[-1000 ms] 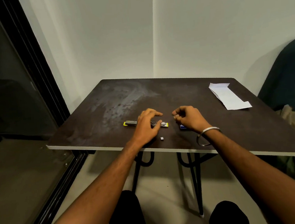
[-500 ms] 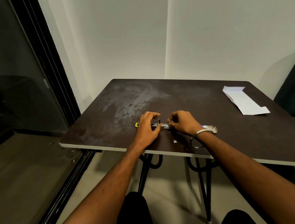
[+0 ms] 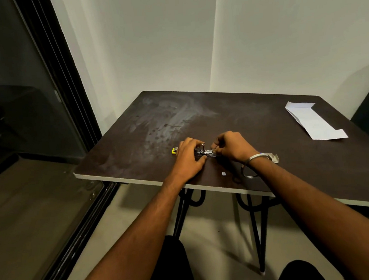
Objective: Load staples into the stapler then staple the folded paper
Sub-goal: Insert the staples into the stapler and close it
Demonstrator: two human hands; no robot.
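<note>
The stapler (image 3: 203,152) lies flat on the dark table (image 3: 135,148), pinned under the left hand (image 3: 188,159), whose fingers curl over its body. Its yellow end shows just left of that hand. The right hand (image 3: 232,146) sits just beside, its fingertips pinched together at the stapler's exposed metal channel; whether they hold staples cannot be determined. A silver bangle (image 3: 255,157) circles the right wrist. A small white scrap (image 3: 223,173) rests near the table edge, between the wrists. The folded paper (image 3: 314,120) lies well apart, far right of both hands.
</note>
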